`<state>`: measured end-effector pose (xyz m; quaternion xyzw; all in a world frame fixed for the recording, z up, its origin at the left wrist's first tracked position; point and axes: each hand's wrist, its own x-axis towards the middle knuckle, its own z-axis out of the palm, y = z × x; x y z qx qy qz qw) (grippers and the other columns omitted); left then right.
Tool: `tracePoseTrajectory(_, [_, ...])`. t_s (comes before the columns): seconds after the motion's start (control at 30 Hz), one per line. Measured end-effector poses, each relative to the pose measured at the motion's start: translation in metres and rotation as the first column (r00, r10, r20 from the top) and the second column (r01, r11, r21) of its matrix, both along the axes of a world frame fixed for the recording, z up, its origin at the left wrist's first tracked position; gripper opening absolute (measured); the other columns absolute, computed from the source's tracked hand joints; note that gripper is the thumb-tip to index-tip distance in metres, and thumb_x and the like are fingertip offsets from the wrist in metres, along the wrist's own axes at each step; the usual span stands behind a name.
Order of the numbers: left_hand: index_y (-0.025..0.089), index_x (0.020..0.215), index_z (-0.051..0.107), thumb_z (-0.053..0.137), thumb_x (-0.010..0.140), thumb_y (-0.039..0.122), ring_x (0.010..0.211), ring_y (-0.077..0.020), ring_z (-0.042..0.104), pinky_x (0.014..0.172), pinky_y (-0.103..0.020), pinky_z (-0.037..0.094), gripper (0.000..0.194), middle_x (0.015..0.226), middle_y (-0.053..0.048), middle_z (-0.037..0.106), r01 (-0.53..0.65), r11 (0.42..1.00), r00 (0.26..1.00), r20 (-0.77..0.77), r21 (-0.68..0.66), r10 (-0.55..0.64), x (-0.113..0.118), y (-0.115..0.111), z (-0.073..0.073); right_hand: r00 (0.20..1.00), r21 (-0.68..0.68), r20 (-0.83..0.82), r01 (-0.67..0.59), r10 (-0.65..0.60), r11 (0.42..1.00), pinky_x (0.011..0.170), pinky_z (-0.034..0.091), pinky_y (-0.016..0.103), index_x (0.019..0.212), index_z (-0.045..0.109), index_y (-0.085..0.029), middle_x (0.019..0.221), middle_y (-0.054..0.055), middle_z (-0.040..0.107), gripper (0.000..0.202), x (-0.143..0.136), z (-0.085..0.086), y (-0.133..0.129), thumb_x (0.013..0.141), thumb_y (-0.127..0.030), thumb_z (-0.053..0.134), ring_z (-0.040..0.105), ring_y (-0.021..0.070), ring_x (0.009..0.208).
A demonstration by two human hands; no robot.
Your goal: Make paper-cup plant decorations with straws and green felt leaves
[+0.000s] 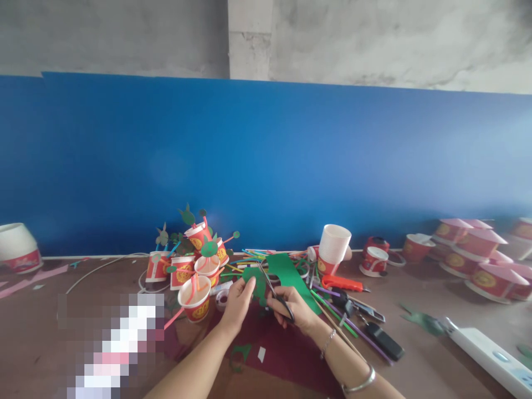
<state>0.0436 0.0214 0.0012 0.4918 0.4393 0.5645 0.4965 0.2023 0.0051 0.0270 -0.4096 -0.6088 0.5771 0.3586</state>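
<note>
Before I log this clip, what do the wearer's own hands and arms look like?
The left hand is ungloved, with nothing worn at its wrist. The right hand is ungloved too; its arm wears a thin silvery bracelet and a thicker, smooth silvery bangle. No sleeves show.

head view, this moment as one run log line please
left hand: holds green paper | right hand: holds scissors | beyond: stacked cups

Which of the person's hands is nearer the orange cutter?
Right. The right hand is left of the orange cutter, slightly closer to the camera; the left hand is farther left.
</note>
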Motion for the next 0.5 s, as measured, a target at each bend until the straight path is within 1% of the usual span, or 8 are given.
tracePoseTrajectory(0.13, [0.019, 0.061, 0.039, 0.056, 0.075, 0.054, 0.048, -0.007, 0.027, 0.046, -0.021, 0.021, 0.041, 0.052, 0.009, 0.028, -0.021, 1.0, 1.0, 0.018, -0.01, 0.021, 0.0, -0.0011, 0.0027, 1.0, -0.01, 0.011, -0.011, 0.011, 1.0, 0.029, 0.024, 0.014, 0.068, 0.055, -0.014, 0.038, -0.005, 0.052, 0.029, 0.0, 0.0015, -0.0008, 0.07, -0.041, 0.066, 0.041, 0.0052, 0.029])
tracePoseTrajectory(0.2, [0.019, 0.062, 0.04, 0.057, 0.074, 0.053, 0.048, -0.0072, 0.027, 0.047, -0.021, 0.022, 0.04, 0.052, 0.009, 0.029, -0.009, 1.0, 1.0, 0.007, 0.002, 0.009, -0.0003, -0.0016, 0.0029, 1.0, -0.023, 0.015, -0.014, 0.014, 1.0, 0.029, 0.023, 0.014, 0.069, 0.056, -0.014, 0.04, -0.004, 0.054, 0.029, 0.0001, 0.002, -0.001, 0.069, -0.042, 0.067, 0.042, 0.0055, 0.029])
tracePoseTrajectory(0.3, [0.019, 0.063, 0.041, 0.059, 0.074, 0.051, 0.049, -0.0072, 0.027, 0.047, -0.021, 0.022, 0.038, 0.053, 0.009, 0.029, 0.005, 1.0, 1.0, -0.012, 0.017, -0.005, -0.0009, -0.0016, 0.0014, 1.0, -0.026, 0.018, -0.015, 0.015, 1.0, 0.029, 0.022, 0.014, 0.07, 0.055, -0.015, 0.041, -0.004, 0.055, 0.03, 0.0002, 0.0024, -0.0009, 0.069, -0.042, 0.066, 0.043, 0.0056, 0.03])
tracePoseTrajectory(0.5, [0.018, 0.066, 0.043, 0.058, 0.076, 0.049, 0.05, -0.0071, 0.028, 0.047, -0.021, 0.023, 0.036, 0.054, 0.008, 0.032, 0.023, 1.0, 1.0, -0.002, 0.02, -0.023, -0.0018, -0.0006, -0.0007, 0.999, -0.013, 0.029, -0.016, 0.016, 1.0, 0.029, 0.021, 0.014, 0.067, 0.054, -0.015, 0.038, -0.005, 0.053, 0.03, 0.0003, 0.0014, -0.0009, 0.07, -0.042, 0.066, 0.041, 0.0052, 0.029])
